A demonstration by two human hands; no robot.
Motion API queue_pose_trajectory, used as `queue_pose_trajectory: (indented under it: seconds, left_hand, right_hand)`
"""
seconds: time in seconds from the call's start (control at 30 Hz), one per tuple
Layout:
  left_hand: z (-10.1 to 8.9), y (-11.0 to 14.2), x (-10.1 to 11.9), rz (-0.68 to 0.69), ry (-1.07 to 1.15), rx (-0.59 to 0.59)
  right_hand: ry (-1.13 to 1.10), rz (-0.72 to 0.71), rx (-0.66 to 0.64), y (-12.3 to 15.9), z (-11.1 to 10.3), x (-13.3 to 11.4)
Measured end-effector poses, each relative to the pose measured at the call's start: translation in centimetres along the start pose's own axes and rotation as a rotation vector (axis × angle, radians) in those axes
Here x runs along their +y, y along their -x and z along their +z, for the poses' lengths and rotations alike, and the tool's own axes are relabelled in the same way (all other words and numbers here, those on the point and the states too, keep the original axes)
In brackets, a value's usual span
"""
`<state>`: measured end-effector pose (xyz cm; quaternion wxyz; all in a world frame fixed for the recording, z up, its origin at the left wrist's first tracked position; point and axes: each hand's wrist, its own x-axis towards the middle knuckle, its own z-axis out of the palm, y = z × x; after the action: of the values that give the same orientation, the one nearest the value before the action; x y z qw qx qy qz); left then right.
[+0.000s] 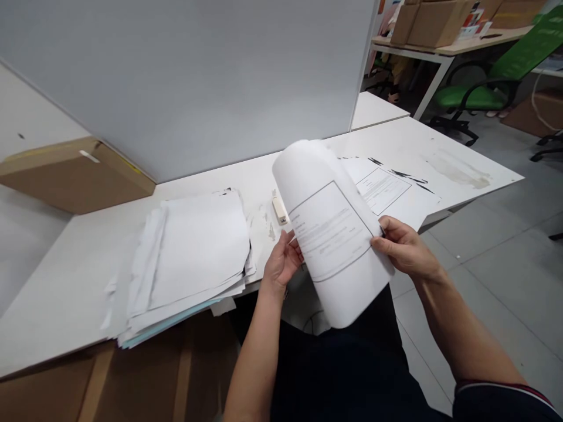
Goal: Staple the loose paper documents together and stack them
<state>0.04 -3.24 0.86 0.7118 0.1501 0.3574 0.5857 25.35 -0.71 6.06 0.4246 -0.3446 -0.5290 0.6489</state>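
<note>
A printed sheet of paper (336, 240), curved into a bend and showing a framed block of text, is held above the table's front edge. My right hand (407, 246) pinches its right edge between thumb and fingers. At the sheet's left edge is my left hand (284, 261), with its fingers curled against it and the fingertips partly hidden. Whether more than one sheet is held, I cannot tell. Behind it, a cream stapler (279, 210) lies on the table. Other printed sheets (387, 190) lie to the right, partly covered by the held paper.
An uneven stack of papers (197, 252) overhangs the front edge of the white table (466, 155) on the left. A grey panel (197, 82) rises along the back. One cardboard box (79, 173) sits at the far left. A green chair (472, 97) stands beyond the table.
</note>
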Motion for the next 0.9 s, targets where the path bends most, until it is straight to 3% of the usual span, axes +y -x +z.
queue_pose_trajectory:
  seconds: [0.13,0.23,0.33,0.43,0.53,0.7,0.8,0.9]
  left_hand:
    - [0.4,0.3,-0.5,0.081,0.014,0.004]
    - [0.6,0.6,-1.3,0.052,0.012,-0.05]
    - [0.6,0.7,-1.5,0.08,-0.038,0.004]
    - [0.8,0.8,-0.1,0.295,-0.126,0.114]
    - [1.5,1.4,2.5,0.538,-0.287,0.141]
    - [2.9,3.1,6.1,0.899,-0.572,0.263]
    - [2.9,3.5,6.9,0.998,-0.695,0.374]
    - [2.2,3.2,6.8,1.006,-0.737,0.385]
  right_hand:
    - [-0.029,-0.015,-0.005,0.5,-0.8,0.7]
    - [-0.021,-0.057,-0.047,0.8,-1.1,0.4]
    - [0.057,-0.057,-0.106,0.9,-1.4,-0.1]
    - [0.193,-0.032,-0.124,0.6,-1.5,-0.7]
    - [0.279,-0.055,-0.105,-0.6,-1.0,-1.2]
    - [0.21,-0.166,-0.055,-4.0,1.4,-1.5]
    - [0.139,-0.267,-0.015,-6.0,2.7,-0.7]
    - [0.093,-0.298,-0.017,-7.2,3.2,1.0]
